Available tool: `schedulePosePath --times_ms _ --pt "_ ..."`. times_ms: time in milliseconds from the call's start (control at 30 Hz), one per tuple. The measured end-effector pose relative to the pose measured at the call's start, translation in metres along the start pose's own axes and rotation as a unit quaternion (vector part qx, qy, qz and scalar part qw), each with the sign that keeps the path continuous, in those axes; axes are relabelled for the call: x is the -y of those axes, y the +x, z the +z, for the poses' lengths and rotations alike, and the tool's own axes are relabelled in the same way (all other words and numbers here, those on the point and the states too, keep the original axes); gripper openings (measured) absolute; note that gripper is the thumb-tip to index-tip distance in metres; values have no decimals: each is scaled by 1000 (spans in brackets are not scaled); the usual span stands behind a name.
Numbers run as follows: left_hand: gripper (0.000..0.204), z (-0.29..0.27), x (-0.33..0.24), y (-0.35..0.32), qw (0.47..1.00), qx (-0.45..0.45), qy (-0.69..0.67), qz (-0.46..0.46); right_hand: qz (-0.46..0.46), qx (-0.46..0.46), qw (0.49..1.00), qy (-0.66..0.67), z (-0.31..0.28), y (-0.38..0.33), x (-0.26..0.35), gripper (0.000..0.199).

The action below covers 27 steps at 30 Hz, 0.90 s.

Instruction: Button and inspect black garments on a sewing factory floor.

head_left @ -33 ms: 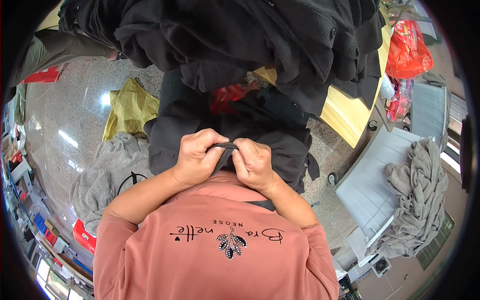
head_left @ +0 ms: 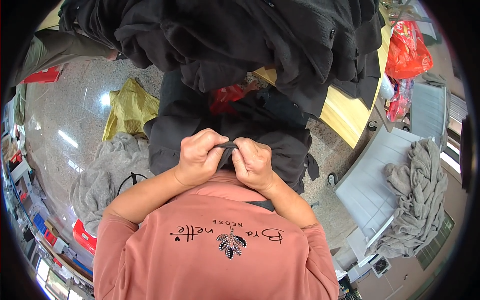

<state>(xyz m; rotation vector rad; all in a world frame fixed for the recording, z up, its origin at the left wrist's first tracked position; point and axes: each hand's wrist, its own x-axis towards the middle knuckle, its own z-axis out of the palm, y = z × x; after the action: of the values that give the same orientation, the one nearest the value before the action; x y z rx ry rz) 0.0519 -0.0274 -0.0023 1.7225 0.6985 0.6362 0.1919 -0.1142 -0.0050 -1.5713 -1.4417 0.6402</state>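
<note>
A black garment (head_left: 200,120) lies across my lap, bunched in loose folds. Between my hands a narrow black strip of its fabric (head_left: 229,145) is pulled nearly straight. My left hand (head_left: 200,155) pinches one end of this strip, thumb against curled fingers. Close beside it, my right hand (head_left: 252,159) grips the other end the same way. The two hands are a short gap apart, just in front of my pink shirt (head_left: 200,250). The fingertips are partly hidden behind the cloth.
Black garments (head_left: 240,40) are heaped on a wooden table (head_left: 350,112) ahead. A yellow sack (head_left: 130,107) and grey cloth (head_left: 107,172) lie to the left. On the right, more grey knit cloth (head_left: 420,195) hangs over a pale wheeled bin (head_left: 372,172). Another person's leg (head_left: 65,52) shows at far left.
The black strip between my hands looks narrower and flatter; the fold that hung below it is less visible. Both hands have hardly moved.
</note>
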Motion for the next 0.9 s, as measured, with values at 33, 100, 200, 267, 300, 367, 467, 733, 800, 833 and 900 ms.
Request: schedulePosePath --times_ms 33,100,200,267,300,367,467,733,800,833,900 --pt "15 3 -1 0 995 -43 65 70 -5 -11 1000 -8 0 1 2 11" --pt "19 4 -1 -3 990 -56 75 105 -10 -18 1000 -17 2 2 3 11" --pt "19 8 0 -7 983 -70 87 149 -14 -45 998 -29 6 4 0 9" --pt "18 7 3 -8 984 -63 90 138 -10 -42 998 -38 9 4 -2 9" --pt "17 6 5 -8 986 -56 92 127 -5 -39 998 -48 9 4 -3 9" --pt "19 6 1 -7 992 -46 75 93 -25 -43 998 -47 7 4 -6 11" --pt "20 3 -8 -3 999 -26 16 29 -75 -41 996 -40 -3 9 -3 12" --pt "13 -19 -4 0 990 126 57 2 -111 -43 990 -73 -6 7 1 17" --pt "11 -24 1 10 992 108 64 15 -61 -63 994 -59 -8 4 -4 15" --pt "12 -30 3 15 991 114 62 -10 -24 -71 996 -47 -10 4 -6 11" --pt "10 -37 13 21 993 83 86 -21 17 -67 997 -43 -12 1 -15 14"
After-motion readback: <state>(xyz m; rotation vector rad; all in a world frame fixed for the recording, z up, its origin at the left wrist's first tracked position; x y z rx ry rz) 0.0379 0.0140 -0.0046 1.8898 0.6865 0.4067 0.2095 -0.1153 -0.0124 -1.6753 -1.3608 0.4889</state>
